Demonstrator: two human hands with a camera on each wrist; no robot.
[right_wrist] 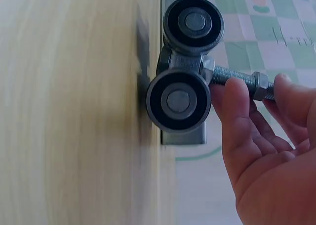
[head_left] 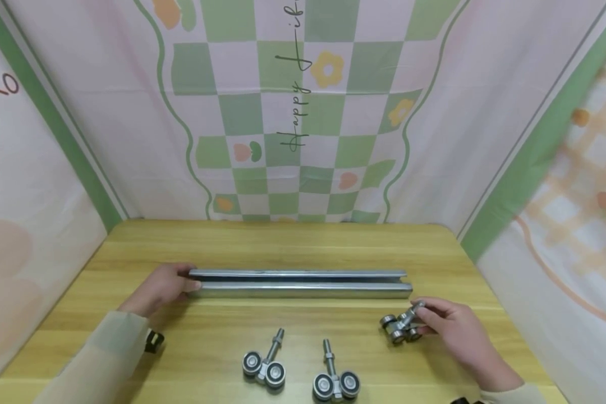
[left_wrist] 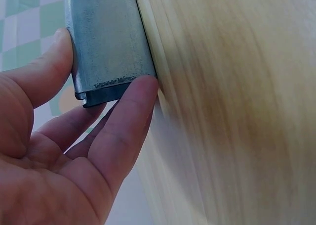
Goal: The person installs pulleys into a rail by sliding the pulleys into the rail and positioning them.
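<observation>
A slotted metal rail point(head_left: 303, 290) lies lengthwise across the table, its open channel facing up. At its left end my left hand point(head_left: 168, 283) grips it, thumb on the near side; the left wrist view has the fingers around the end of the rail point(left_wrist: 111, 37). My right hand point(head_left: 459, 334) pinches the threaded bolt of a four-wheeled roller trolley point(head_left: 400, 328), just off the rail's right end on the near side. In the right wrist view this trolley point(right_wrist: 185, 62) appears in front of the rail, its wheels toward the table and the bolt with its nut between thumb and fingers.
Two more roller trolleys, the left one point(head_left: 265, 367) and the right one point(head_left: 335, 381), sit on the wooden table point(head_left: 283, 244) nearer me, bolts pointing away. Patterned cloth point(head_left: 328, 118) hangs behind the table and along both sides.
</observation>
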